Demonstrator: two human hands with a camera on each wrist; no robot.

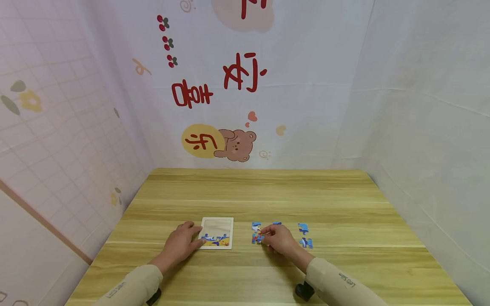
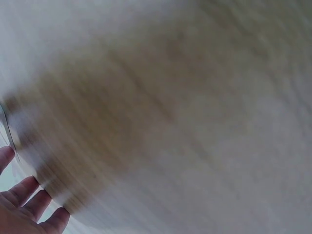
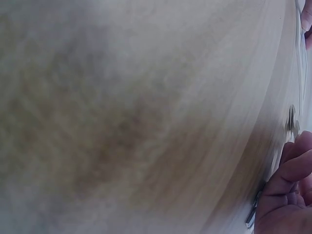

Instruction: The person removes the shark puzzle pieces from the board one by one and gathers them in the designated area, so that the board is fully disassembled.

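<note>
My left hand [image 1: 181, 241] rests at the left side of a white square puzzle frame [image 1: 217, 218], fingertips on its edge. Along the bottom of the frame lies a strip of fitted puzzle pieces [image 1: 223, 243], yellow and blue; the upper part shows bare backing. My right hand [image 1: 282, 240] has its fingers curled, thumb and forefinger pinching the right edge of a blue and red puzzle piece [image 1: 255, 239]. Just behind that lies a blue and white piece [image 1: 256, 224]. In the right wrist view, the curled right hand [image 3: 287, 190] shows at the lower right.
Another blue piece [image 1: 277, 223] peeks out behind my right hand. Two more, a far one [image 1: 303, 228] and a near one [image 1: 306, 243], lie to its right. All are on a wood-grain table [image 1: 245, 276], with a printed cloth wall [image 1: 306, 85] behind.
</note>
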